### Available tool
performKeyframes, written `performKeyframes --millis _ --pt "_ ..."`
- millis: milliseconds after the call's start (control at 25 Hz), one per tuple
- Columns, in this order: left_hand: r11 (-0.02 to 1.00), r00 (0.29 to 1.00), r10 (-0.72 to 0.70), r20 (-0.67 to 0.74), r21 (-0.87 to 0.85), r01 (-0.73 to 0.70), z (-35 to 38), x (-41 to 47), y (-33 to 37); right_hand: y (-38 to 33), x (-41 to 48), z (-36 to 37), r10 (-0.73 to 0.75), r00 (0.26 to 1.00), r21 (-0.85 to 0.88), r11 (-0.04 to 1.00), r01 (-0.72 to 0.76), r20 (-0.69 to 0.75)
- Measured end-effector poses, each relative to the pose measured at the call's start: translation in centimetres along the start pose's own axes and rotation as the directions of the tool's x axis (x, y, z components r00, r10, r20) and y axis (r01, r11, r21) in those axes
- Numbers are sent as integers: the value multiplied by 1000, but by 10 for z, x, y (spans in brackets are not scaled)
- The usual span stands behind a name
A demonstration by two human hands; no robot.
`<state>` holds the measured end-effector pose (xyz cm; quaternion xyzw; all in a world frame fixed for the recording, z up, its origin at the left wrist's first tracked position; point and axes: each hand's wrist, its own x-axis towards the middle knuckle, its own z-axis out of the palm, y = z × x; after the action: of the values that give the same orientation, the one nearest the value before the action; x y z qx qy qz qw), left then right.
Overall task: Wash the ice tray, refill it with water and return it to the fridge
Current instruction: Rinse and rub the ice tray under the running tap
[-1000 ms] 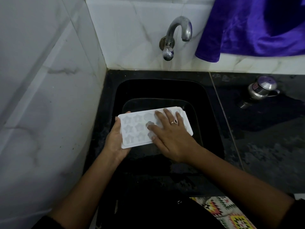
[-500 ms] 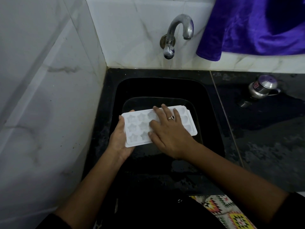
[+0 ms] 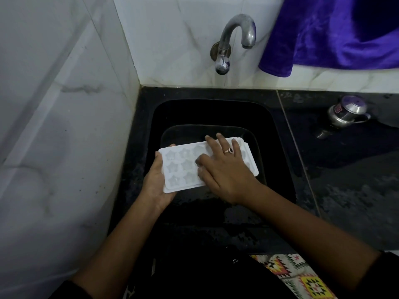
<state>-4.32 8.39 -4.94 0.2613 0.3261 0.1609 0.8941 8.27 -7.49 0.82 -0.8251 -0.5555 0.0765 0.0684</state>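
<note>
White ice tray point(image 3: 185, 165) over black sink point(image 3: 216, 113), left hand point(image 3: 154, 184) gripping its end, right hand point(image 3: 228, 175) flat on top, tap point(image 3: 235, 37) on marble wall point(image 3: 172, 39) behind sink, steel vessel point(image 3: 345, 113) on dark counter point(image 3: 356, 173) right of sink

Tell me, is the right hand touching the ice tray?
Touching. The head view shows the right hand lying on top of the ice tray, with its fingers covering some of the star-shaped cups.

A white plastic ice tray point(image 3: 183, 167) is held over the black sink point(image 3: 216, 111), before the curved steel tap point(image 3: 225, 37); a small steel pot point(image 3: 345, 113) is placed right, on the table point(image 3: 345, 190).
</note>
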Motion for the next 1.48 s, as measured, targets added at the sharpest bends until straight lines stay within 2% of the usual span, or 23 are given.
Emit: performKeyframes --millis 160,320,440,600,760,920,1040,1200,1360,1480 --pt "1000 1000 8 11 -13 -8 -4 2 4 -4 -6 7 -64 998 -27 998 65 14" --pt "1000 999 -27 31 -8 27 -2 3 -3 1 1 2 8 1000 -3 1000 -8 2" --pt "1000 1000 0 15 -19 1 -4 4 0 -2 -5 8 -47 999 -21 999 48 24" --pt "1000 1000 0 18 -12 1 -2 6 -2 4 2 1 15 1000 -5 1000 -15 2" --pt "1000 1000 3 9 -25 -3 -6 7 2 -1 -6 6 -48 999 -26 998 49 18" --pt "1000 1000 -25 16 -11 25 -2 5 -3 1 1 0 5 1000 -24 1000 -5 8" --pt "1000 1000 -12 0 -19 12 -2 3 1 -2 -5 6 -54 998 -36 998 55 25" --pt "1000 1000 -15 14 -22 15 1 1 -1 1 1 0 10 1000 1 1000 -10 7" --pt "999 1000 11 14 -37 -11 -2 -1 2 -1 -6 8 -61 998 -36 997 61 15" --pt "1000 1000 -1 22 -5 1 -1 -1 -2 5 1 2 -6 1000 -37 999 6 4"
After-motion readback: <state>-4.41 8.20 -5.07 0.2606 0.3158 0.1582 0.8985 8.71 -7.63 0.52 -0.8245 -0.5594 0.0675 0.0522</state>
